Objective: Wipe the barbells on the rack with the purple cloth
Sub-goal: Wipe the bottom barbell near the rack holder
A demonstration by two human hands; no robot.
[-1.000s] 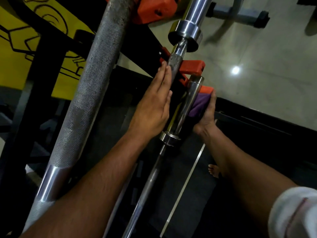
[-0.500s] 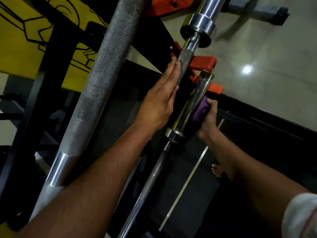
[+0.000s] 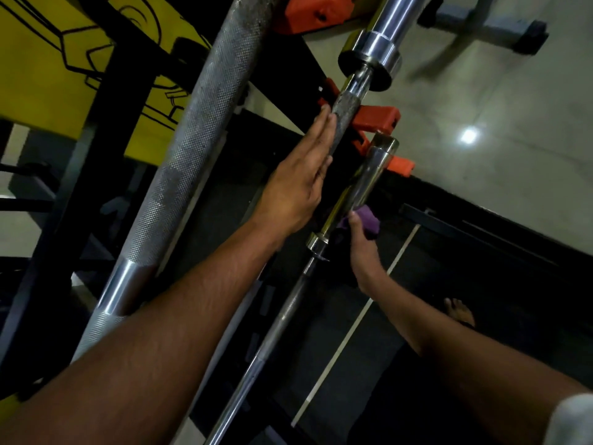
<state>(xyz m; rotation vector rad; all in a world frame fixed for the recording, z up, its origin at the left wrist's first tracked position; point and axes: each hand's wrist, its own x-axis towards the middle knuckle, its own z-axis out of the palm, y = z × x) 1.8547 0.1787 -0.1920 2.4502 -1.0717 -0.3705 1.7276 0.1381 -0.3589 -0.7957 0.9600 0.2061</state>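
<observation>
Three barbells (image 3: 205,130) (image 3: 348,107) (image 3: 359,187), three orange pegs (image 3: 375,118), two hands (image 3: 295,187) (image 3: 362,239), one purple cloth (image 3: 369,220).

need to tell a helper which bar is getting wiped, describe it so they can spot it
Start at the black rack with orange holders. Three bars lean there; take the lowest one, right of the thick knurled bar. It is the barbell whose shiny sleeve has the purple cloth held against it by the right hand.

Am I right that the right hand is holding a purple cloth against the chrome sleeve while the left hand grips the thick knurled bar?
Not quite. In the head view the left hand lies flat with straight fingers against the thinner barbell shaft, not gripping the thick knurled bar. The right hand does hold the purple cloth against the chrome sleeve.
</observation>
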